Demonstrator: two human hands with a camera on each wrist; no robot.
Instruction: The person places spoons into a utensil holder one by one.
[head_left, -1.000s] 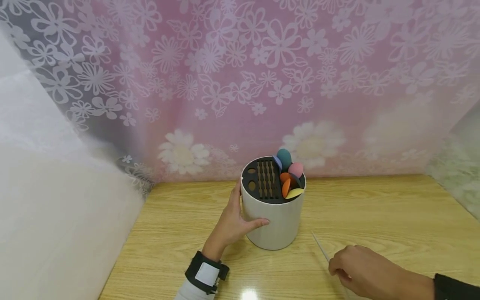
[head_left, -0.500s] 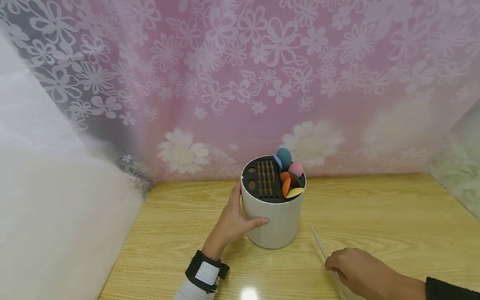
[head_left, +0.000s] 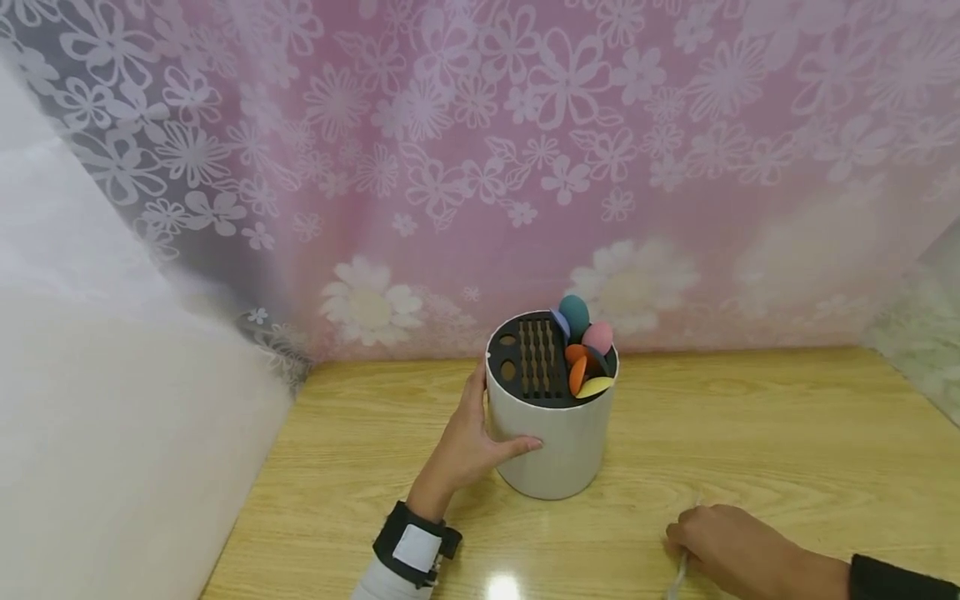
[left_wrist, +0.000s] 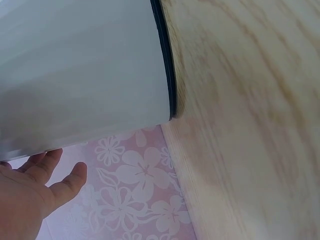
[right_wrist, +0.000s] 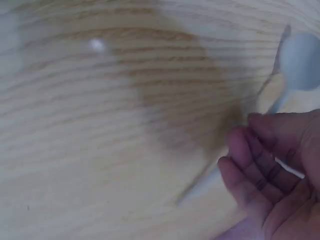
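Observation:
A round white holder (head_left: 551, 450) with a black slotted top stands on the table in the head view. My left hand (head_left: 468, 450) grips its left side, thumb across the front. In the left wrist view, fingers (left_wrist: 70, 187) of that hand curve at the edge of the white wall. Several coloured spoon-like heads, among them a teal one (head_left: 574, 315) and a yellow one (head_left: 595, 387), stick out of the top's right part. To the right, my right hand (head_left: 731, 542) pinches a pale spoon (right_wrist: 302, 62) by its handle, low over the table; the spoon is blurred.
The wooden table (head_left: 765, 417) runs back to a pink flowered curtain (head_left: 465, 167) close behind the holder. Pale cloth (head_left: 112, 400) hangs along the left side. The holder's top has long slots (head_left: 537, 358) and two oval holes at its left.
The spoon has swung in my right hand: its thin end, once reaching up and left towards the holder, now shows only just beyond the fingers. My left hand keeps its grip on the holder.

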